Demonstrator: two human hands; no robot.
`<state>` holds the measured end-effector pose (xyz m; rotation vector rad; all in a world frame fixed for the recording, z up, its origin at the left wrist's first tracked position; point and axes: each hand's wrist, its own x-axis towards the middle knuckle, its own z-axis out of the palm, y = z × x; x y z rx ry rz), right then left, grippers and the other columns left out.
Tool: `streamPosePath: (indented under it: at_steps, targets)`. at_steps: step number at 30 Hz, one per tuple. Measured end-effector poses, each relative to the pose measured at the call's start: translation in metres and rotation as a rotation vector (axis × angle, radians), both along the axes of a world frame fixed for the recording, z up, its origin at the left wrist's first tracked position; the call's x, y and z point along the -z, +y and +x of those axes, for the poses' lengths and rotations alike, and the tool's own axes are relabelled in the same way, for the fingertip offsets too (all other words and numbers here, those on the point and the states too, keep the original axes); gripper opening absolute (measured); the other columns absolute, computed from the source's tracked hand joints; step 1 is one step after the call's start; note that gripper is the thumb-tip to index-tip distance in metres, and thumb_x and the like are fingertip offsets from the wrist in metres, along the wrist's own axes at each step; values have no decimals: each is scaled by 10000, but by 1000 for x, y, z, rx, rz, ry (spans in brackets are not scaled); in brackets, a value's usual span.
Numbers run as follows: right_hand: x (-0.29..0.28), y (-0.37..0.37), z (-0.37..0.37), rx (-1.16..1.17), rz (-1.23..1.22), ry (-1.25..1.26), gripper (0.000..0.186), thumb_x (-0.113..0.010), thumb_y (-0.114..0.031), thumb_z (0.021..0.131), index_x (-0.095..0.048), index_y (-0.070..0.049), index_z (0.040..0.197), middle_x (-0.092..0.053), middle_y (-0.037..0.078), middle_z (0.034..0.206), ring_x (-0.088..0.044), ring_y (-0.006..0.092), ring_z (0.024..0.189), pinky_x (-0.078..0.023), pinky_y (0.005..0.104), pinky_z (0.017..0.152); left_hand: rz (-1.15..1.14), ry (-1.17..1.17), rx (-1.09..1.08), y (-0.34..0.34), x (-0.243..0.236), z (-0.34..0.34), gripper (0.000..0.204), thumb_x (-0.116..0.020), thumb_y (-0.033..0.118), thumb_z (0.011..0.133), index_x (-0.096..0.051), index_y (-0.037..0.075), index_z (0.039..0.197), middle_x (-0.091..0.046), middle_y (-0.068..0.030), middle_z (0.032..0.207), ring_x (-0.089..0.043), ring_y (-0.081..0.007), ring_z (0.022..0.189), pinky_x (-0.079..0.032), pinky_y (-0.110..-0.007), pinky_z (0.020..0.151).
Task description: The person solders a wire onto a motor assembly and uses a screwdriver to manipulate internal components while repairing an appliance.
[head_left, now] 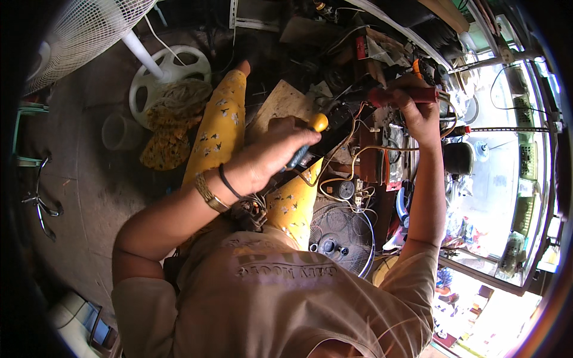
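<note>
Over a dim, littered floor (83, 203), a blue-and-yellow tool (319, 123) was gripped in the left hand (285, 142) and a red-handled tool (381, 97) in the right hand (419, 118), thin wires (360, 111) between them seemingly best kept untangled.

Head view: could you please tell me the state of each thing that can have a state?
Left hand: closed around the dark blue handle
Right hand: closed around the red handle
Pedestal fan: upright; whether running, cannot tell
Patterned cloth: crumpled, at the fan's base
Brown cable: slack, curved
Gold-coloured wristband: worn near the left hand
Yellow patterned trousers: worn
</note>
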<state>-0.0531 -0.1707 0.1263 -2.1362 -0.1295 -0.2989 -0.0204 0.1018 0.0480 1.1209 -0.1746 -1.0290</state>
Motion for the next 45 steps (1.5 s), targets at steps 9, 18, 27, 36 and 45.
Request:
streamPosePath:
  at_steps: [9, 18, 27, 36, 45]
  targets:
    - [-1, -10, -12, 57, 15, -38, 201, -644, -185, 860, -635, 8, 914, -603, 17, 796, -533, 85, 708, -427, 233, 633, 201, 391, 185, -3, -10, 11, 238, -610, 408, 867, -566, 221, 1008, -510, 91, 971, -488, -106, 913, -376, -314, 697]
    - [-4, -13, -18, 53, 33, -64, 185, -645, -175, 862, -630, 2, 911, -585, 5, 788, -523, 81, 692, -422, 229, 617, 188, 290, 229, -5, -15, -1, 228, -545, 424, 904, -553, 218, 1002, -502, 100, 936, -487, -74, 891, -362, -287, 678]
    - [-8, -8, -17, 37, 23, -73, 178, -651, -168, 860, -630, 2, 909, -573, 0, 762, -510, 71, 682, -409, 220, 602, 194, 324, 271, -15, -5, 3, 270, -528, 462, 922, -538, 214, 1030, -497, 88, 950, -502, -86, 868, -375, -289, 667]
    - [-10, -6, -18, 55, 8, -77, 183, -652, -173, 853, -634, 5, 892, -582, 6, 764, -515, 75, 689, -413, 223, 612, 199, 323, 267, -20, 0, 4, 271, -511, 441, 946, -534, 195, 1056, -511, 68, 948, -521, -101, 854, -391, -291, 653]
    - [-7, -6, -16, 35, 13, -84, 175, -646, -165, 858, -627, 6, 893, -586, 11, 771, -524, 83, 702, -423, 229, 628, 187, 266, 206, -21, -1, -6, 288, -511, 421, 948, -527, 187, 1116, -506, 58, 1018, -519, -109, 890, -403, -302, 665]
